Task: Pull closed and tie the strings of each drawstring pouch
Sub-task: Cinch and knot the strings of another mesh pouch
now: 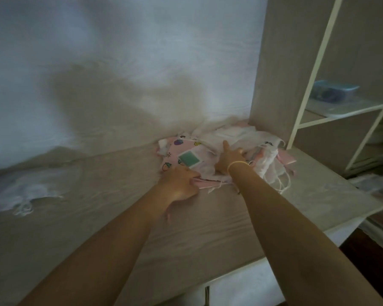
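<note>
A sheer white pouch lies crumpled at left on the wood-grain desk. Left hand pinches the pink edge of the pouch pile — soft printed and gauzy fabrics, no clear axis — against the white wall. Right hand, fingers extended, presses it. Shelf unit at right.

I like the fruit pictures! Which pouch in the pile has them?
The pink pouch at the pile's left side, above the left hand. The pouches beside it under the right hand look plain white.
</note>
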The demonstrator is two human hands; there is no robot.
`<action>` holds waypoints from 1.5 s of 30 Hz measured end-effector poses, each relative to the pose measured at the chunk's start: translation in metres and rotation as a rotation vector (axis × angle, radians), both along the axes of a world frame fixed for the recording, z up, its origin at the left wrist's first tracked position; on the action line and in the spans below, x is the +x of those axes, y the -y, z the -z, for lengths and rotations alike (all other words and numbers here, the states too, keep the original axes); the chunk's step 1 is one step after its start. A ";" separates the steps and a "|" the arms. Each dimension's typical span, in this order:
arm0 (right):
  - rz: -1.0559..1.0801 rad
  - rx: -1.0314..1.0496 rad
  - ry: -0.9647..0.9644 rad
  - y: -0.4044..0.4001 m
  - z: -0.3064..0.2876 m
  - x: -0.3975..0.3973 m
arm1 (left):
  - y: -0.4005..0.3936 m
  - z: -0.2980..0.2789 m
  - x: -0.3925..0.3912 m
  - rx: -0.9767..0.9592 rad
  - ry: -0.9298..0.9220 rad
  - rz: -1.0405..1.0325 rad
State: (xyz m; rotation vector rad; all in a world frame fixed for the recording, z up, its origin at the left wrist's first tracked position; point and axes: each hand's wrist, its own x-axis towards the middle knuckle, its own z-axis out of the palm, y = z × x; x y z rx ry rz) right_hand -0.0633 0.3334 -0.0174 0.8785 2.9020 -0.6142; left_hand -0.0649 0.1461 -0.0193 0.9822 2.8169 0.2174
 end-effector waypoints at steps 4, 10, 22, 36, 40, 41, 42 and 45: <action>0.022 0.075 -0.049 -0.021 0.006 -0.008 | -0.009 0.009 -0.001 -0.025 -0.054 0.013; -0.033 0.342 -0.073 -0.031 0.014 -0.012 | -0.010 0.013 0.003 0.002 0.011 -0.033; -0.395 0.296 -0.262 0.055 -0.012 -0.002 | 0.007 0.013 -0.003 0.616 0.428 -0.171; -0.599 0.033 -0.653 0.152 -0.042 0.016 | 0.129 -0.017 -0.014 1.461 0.571 -0.829; -0.621 -0.244 -0.470 0.189 -0.009 0.033 | 0.182 -0.004 0.002 1.582 0.647 -0.962; -0.611 -0.294 -0.439 0.196 -0.003 0.035 | 0.194 0.000 0.004 1.577 0.633 -0.989; -0.597 -0.328 -0.414 0.201 0.002 0.035 | 0.203 0.002 0.005 1.561 0.617 -1.009; -0.576 -0.349 -0.365 0.218 0.008 0.030 | 0.228 0.008 0.006 1.573 0.609 -1.018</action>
